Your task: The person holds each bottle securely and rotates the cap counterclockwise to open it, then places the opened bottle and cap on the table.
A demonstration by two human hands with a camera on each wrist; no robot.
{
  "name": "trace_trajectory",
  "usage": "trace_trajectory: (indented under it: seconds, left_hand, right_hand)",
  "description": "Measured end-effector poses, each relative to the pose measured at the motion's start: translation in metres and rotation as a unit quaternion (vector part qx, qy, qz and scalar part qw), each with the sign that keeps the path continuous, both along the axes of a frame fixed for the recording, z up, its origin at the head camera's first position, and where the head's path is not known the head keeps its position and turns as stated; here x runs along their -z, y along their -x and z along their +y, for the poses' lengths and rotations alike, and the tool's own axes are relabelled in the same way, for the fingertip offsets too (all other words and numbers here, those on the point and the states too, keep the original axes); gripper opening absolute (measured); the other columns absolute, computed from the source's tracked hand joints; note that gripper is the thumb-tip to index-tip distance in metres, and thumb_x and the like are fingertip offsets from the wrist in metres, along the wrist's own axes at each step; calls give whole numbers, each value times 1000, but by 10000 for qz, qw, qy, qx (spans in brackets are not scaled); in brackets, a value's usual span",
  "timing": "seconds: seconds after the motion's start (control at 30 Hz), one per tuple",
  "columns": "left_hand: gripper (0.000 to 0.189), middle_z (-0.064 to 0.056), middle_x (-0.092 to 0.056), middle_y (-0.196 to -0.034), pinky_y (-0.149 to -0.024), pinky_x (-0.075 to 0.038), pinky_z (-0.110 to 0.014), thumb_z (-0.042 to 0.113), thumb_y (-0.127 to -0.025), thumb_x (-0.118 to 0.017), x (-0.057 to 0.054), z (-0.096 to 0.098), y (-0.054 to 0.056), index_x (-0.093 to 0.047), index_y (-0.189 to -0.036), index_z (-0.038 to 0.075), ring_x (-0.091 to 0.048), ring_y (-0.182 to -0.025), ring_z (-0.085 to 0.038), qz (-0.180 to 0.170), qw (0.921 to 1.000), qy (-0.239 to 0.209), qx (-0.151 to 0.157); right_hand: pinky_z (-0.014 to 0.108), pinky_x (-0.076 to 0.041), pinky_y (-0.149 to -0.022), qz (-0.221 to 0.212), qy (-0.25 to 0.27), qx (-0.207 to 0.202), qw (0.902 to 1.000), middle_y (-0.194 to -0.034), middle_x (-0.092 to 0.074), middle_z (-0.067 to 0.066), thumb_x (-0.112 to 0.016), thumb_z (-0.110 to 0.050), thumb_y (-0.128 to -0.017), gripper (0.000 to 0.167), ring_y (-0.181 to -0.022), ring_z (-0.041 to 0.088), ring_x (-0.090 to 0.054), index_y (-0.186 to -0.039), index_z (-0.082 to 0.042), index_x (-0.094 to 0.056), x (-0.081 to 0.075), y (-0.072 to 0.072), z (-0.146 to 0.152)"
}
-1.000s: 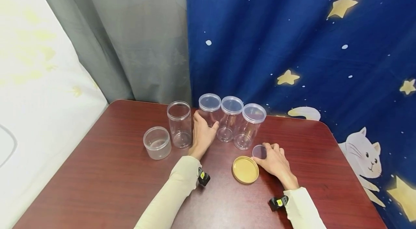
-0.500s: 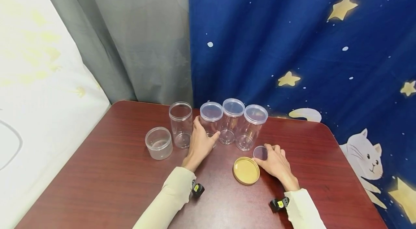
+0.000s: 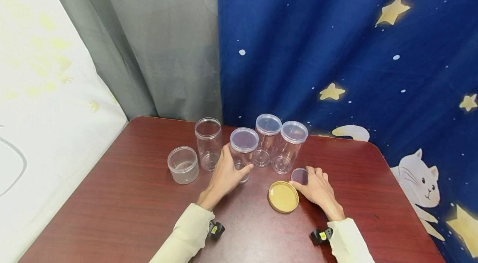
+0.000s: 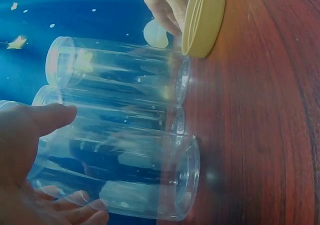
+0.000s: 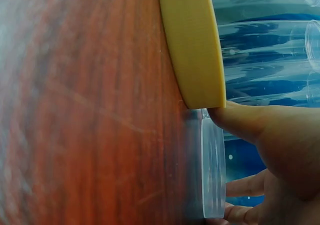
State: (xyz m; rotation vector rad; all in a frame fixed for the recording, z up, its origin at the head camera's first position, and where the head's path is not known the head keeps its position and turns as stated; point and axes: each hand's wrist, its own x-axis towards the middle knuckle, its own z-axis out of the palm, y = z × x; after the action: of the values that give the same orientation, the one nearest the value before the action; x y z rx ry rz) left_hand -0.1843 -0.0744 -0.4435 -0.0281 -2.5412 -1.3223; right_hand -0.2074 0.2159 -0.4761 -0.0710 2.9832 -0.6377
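Lying nearest me, loose on the table (image 3: pixel 112 213), is the gold lid (image 3: pixel 284 197). Just beyond it my right hand (image 3: pixel 317 187) pinches the clear lid (image 3: pixel 300 176) between thumb and fingertips. My left hand (image 3: pixel 225 176) holds a lidded jar (image 3: pixel 243 156), thumb and fingers curved wide round its side; whether its base touches down, I can't tell. Past that, the short jar (image 3: pixel 183 167) and the tall jar (image 3: pixel 208 144) look uncapped, and two capped jars (image 3: pixel 287 153) stand upright. I'd judge three covered, two left bare.

Left hand (image 3: pixel 224 176) curved, thumb (image 4: pixel 56 117) spread; right hand (image 3: pixel 317 187) palm down.
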Motion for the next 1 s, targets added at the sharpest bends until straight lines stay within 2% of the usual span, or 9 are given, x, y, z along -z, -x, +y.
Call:
trace_trajectory:
  seconds: [0.13,0.5,0.8,1.0]
  left_hand:
    - [89,-22,-54,-132,-106,-42,-50,29,-79,-84,-2,-5,-6,-31,-144,0,-55,-123,-33,-5,9998,-165,120]
    - [96,-25,-55,-134,-106,-41,-53,33,-77,-84,-5,-16,-12,-25,-148,4,-54,-127,-35,-24,9994,-336,82]
    - [93,-17,-55,-136,-110,-39,-50,31,-77,-85,-6,-22,-17,-29,-148,8,-52,-129,-30,140,9985,-400,358]
    - [91,-15,-58,-132,-106,-42,-49,29,-75,-86,-10,-19,-24,-29,-145,9,-57,-122,-28,157,9978,-355,540]
  right_hand:
    - [66,-46,-85,-23,-16,-37,10000,-134,-44,31,-73,-56,-81,93,-117,45,-42,-144,4,-41,0,-1,0]
    - [65,-44,-89,12,82,-72,9999,-135,-46,29,-70,-58,-83,88,-119,44,-45,-142,1,-44,-8,-5,-1]
    - [63,-42,-95,483,307,-169,9982,-139,-47,23,-68,-57,-85,79,-124,41,-45,-140,-3,-50,-32,-15,-11]
    - [57,-45,-95,1182,705,-432,9895,-131,-57,15,-74,-50,-85,67,-122,35,-53,-133,-6,-58,-54,-28,-26]
